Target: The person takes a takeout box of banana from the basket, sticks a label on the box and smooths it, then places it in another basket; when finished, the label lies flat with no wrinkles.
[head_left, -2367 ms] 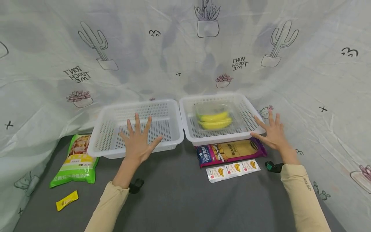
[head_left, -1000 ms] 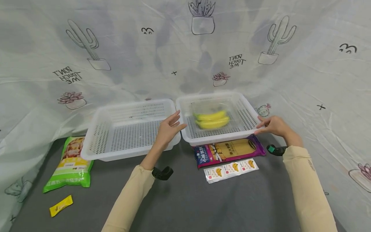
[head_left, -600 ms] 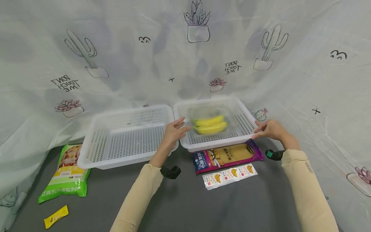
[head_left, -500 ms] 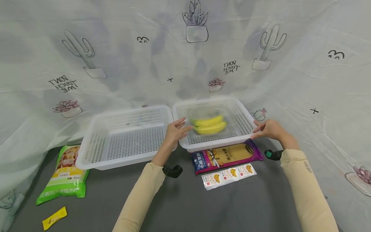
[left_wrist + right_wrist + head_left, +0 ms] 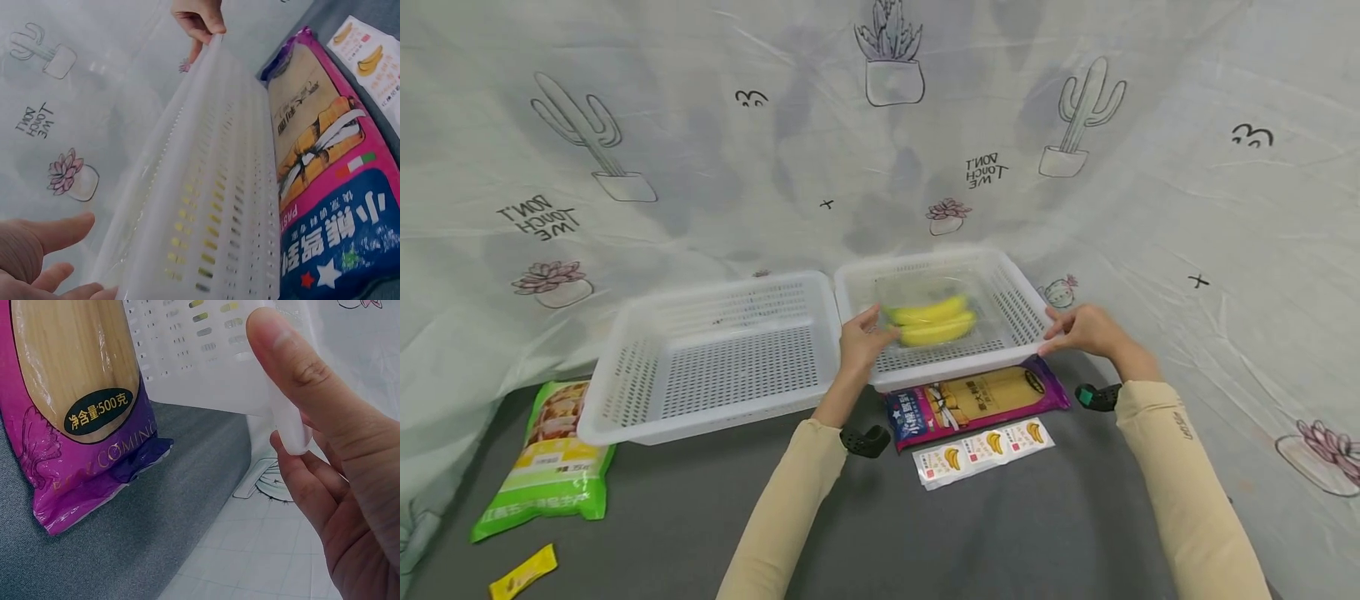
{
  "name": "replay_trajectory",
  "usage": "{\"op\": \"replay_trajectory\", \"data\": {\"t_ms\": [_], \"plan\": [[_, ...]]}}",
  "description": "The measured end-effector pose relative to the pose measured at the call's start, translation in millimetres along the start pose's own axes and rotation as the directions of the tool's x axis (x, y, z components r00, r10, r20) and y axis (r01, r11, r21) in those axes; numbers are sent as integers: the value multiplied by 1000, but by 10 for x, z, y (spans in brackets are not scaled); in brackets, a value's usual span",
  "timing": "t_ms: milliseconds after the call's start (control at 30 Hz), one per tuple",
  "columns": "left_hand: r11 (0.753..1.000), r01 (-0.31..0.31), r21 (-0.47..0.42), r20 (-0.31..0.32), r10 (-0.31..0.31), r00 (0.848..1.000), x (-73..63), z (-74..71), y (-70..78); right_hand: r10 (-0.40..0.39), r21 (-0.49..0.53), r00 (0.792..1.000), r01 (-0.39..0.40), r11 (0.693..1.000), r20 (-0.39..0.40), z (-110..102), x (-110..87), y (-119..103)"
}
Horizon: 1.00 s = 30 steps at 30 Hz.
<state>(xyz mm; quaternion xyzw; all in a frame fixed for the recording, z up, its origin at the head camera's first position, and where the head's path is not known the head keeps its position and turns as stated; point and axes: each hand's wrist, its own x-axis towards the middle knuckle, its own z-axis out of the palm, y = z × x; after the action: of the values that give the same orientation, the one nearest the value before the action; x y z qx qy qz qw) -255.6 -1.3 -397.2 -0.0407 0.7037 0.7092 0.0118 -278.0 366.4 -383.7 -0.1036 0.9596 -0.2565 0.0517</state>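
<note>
In the head view, a white perforated plastic basket [image 5: 1015,308] holds a clear plastic box with yellow bananas [image 5: 936,329]. My right hand [image 5: 1086,329] pinches this basket's front right corner; the right wrist view shows the thumb [image 5: 300,369] above the rim and curled fingers beneath. My left hand [image 5: 861,342] reaches over the basket's left edge beside the clear box. In the left wrist view its thumb [image 5: 62,231] stands apart from the fingers, with nothing visibly gripped. Whether its fingertips touch the box is unclear.
Left of it stands another white basket [image 5: 700,412]. A purple pasta pack [image 5: 977,400] and a strip of banana-printed packets [image 5: 985,454] lie in front. At the left lie a green food bag [image 5: 550,467] and a small yellow packet [image 5: 523,573]. A printed cloth [image 5: 820,150] hangs behind.
From spread above the baskets, my left hand has moved right, over the right basket's left edge. My right hand has closed on that basket's corner. The view has shifted slightly.
</note>
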Motion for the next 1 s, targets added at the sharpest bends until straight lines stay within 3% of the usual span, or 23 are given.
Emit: {"op": "replay_trajectory", "data": {"t_ms": [233,667,833,1000], "plan": [[998,6,69,-60,-2,998,66,131,-54,10,10,1000,-10,1000,-7,7,9,12],[989,25,143,-100,-11,995,207,253,-133,12,2,1000,-11,1000,-19,22,31,0],[987,35,154,-106,-19,994,252,308,-177,20,-3,1000,-20,1000,-22,37,27,14],[975,18,221,-85,1,996,318,323,-214,24,-1,999,-24,1000,-23,29,25,7]]}}
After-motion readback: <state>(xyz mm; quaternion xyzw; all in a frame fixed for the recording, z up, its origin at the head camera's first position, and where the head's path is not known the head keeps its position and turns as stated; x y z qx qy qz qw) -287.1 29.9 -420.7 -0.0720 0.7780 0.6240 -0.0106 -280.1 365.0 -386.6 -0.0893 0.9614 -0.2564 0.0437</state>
